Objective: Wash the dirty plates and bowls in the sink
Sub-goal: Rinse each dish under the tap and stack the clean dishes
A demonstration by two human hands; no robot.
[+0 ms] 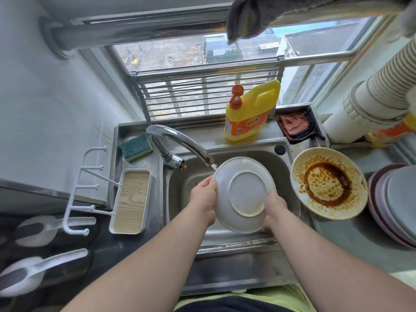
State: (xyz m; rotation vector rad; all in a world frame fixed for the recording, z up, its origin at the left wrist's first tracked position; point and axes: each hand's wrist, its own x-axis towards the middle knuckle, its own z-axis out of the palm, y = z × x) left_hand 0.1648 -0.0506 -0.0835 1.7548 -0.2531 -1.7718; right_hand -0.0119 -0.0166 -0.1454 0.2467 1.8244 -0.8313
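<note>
Over the steel sink point(180, 190) I hold a white plate point(244, 194) tilted, its underside toward me. My left hand point(203, 194) grips its left rim. My right hand point(273, 207) grips the lower right rim, its fingers hidden behind the plate. Water runs from the tap point(180, 143) onto the plate's upper left edge. A dirty plate point(328, 183) smeared with brown sauce lies on the sink's right edge. A stack of plates point(396, 203) stands on the counter at the far right.
A yellow detergent bottle point(249, 111) stands behind the sink, a green sponge point(136, 147) at the back left, a red cloth point(295, 126) at the back right. A white tray point(131, 201) with a hook rack point(85, 188) lies left of the sink. Two white scoops point(36, 230) lie at far left.
</note>
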